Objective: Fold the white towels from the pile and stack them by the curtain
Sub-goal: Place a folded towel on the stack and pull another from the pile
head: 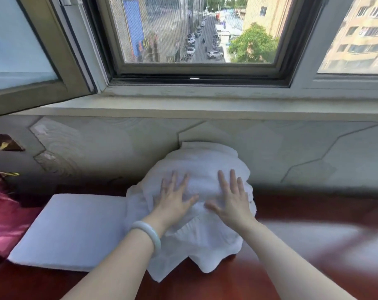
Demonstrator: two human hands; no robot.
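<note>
Towel pile (196, 213), 1 folded towel (73, 230), 2 hands.

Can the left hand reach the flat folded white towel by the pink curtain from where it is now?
Probably yes. The left hand lies flat on the rumpled white towel pile, and the flat folded white towel lies right beside that pile on the same side, with nothing between them.

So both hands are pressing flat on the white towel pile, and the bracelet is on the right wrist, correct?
Not quite. In the head view both hands, left hand and right hand, do lie flat on the towel pile, but the bracelet is on the left wrist, not the right.
</note>
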